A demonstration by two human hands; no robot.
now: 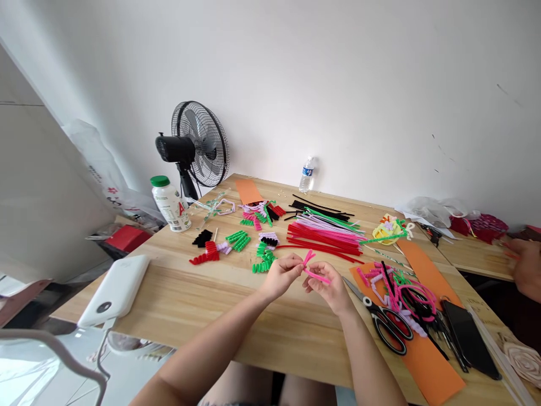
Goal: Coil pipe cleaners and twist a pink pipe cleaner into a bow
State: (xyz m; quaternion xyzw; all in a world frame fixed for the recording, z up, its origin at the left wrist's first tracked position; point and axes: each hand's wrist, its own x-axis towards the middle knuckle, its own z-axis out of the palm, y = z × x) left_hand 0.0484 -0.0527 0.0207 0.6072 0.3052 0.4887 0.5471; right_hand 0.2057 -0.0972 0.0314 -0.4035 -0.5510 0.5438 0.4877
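A bent pink pipe cleaner is held over the table between my two hands. My left hand pinches it near its crossing, where two short ends stick up. My right hand has its fingers closed around the longer end on the other side. Just beyond them lies a bundle of straight pipe cleaners in red, pink, lilac, green and black. Coiled green pipe cleaners rest close to my left hand, and black-handled scissors lie open to the right of my right hand.
A white power bank, a green-capped bottle and a fan stand at left. A water bottle is by the wall. At right are orange sheets, a phone, a yellow flower and another person's hand.
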